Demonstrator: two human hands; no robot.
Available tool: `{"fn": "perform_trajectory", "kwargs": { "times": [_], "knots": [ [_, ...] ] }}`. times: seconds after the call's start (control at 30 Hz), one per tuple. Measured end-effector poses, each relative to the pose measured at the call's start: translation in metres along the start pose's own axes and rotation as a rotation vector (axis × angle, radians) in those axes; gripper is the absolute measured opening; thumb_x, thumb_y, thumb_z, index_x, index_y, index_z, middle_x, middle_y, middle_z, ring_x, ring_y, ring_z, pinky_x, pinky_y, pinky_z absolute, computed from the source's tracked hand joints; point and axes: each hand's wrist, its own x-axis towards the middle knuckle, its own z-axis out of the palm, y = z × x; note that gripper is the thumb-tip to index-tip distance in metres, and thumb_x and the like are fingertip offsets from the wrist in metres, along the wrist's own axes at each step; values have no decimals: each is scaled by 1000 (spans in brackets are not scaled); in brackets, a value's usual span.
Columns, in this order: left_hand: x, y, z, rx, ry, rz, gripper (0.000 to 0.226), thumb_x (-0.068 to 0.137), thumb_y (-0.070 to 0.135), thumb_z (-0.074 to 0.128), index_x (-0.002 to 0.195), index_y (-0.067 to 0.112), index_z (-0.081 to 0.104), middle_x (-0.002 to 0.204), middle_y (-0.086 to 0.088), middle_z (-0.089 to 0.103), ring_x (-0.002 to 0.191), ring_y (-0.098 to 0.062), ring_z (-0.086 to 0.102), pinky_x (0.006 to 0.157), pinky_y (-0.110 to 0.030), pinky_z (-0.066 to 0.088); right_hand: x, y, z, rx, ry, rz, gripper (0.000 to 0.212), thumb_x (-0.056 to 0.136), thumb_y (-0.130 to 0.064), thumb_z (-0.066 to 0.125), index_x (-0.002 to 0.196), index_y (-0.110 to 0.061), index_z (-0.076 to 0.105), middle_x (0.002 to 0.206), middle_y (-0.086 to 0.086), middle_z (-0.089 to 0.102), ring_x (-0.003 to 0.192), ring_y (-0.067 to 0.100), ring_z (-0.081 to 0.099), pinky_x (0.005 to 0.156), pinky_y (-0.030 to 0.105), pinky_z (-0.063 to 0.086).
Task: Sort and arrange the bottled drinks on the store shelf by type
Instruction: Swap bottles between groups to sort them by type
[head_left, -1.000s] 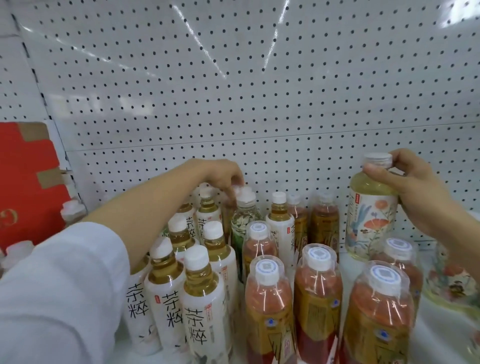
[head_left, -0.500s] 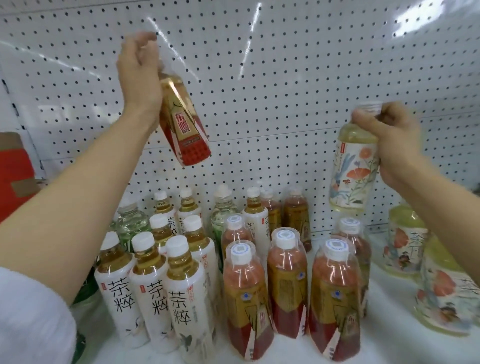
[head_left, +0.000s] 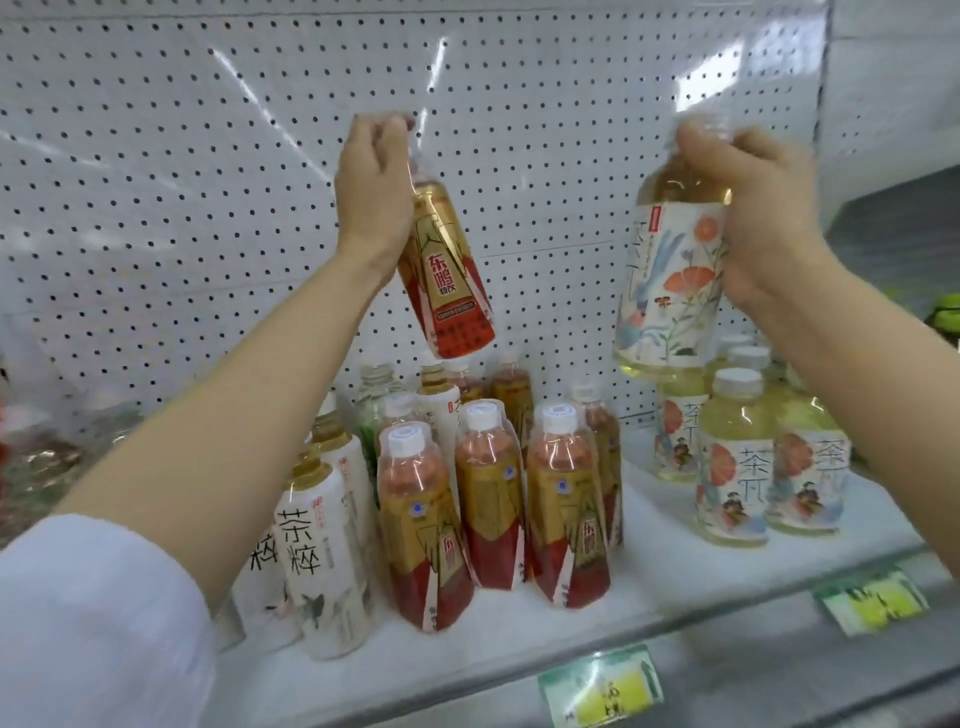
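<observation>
My left hand (head_left: 371, 187) grips the neck of a red-and-gold bottle (head_left: 447, 275), which hangs tilted high above the shelf. My right hand (head_left: 753, 208) holds a pale floral tea bottle (head_left: 670, 280) by its top, lifted above the matching floral tea bottles (head_left: 732, 467) standing at the right. Below, red-and-gold bottles (head_left: 488, 499) stand in rows at the middle. White-label tea bottles (head_left: 322, 551) stand at the left, partly hidden by my left forearm.
The white shelf (head_left: 675, 587) has bare room between the red-and-gold group and the floral group. Green price tags (head_left: 602, 686) sit on its front edge. A white pegboard wall (head_left: 156, 182) backs the shelf. Green-tinted bottles (head_left: 371, 410) stand at the back.
Both hands moved rightward in view, each still holding its lifted bottle. The view shifted, showing more of the shelf's right end and front edge.
</observation>
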Motion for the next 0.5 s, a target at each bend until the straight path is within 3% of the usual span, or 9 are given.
{"fn": "perform_trajectory", "kwargs": {
  "times": [0.07,0.17,0.3,0.4,0.5],
  "knots": [
    [-4,-6,11,1,-42,-21,18,99,30,46,99,21,61,104,-2,63,78,-13,60,81,-43,59,-15,-9,-11,-16,6,11,35,83,-24,78,104,-4,58,83,9,66,75,26,68,69,40,59],
    [-8,-16,26,17,-78,-48,16,103,26,45,103,19,60,113,2,63,78,-7,58,79,-34,60,-39,-20,-25,-42,-2,40,41,85,-25,76,114,-1,59,91,14,67,78,28,69,74,43,58],
    [-19,-33,40,114,-125,-58,21,105,24,47,114,16,63,107,10,61,81,5,59,90,-29,55,-66,-27,-47,-87,7,74,40,84,-27,74,112,-3,59,98,17,68,79,25,72,79,44,58],
    [-26,-32,46,91,-115,-48,20,104,23,48,111,16,65,103,8,60,83,-3,56,85,-30,56,-79,-32,-62,-94,14,90,43,80,-27,73,112,-2,62,89,9,73,76,22,73,76,39,61],
    [-28,-18,44,20,-86,-43,17,102,24,49,100,20,66,104,4,62,86,-12,56,88,-41,58,-83,-30,-75,-98,11,116,56,75,-31,74,118,2,62,106,18,71,86,27,71,85,46,58]
  ]
}}
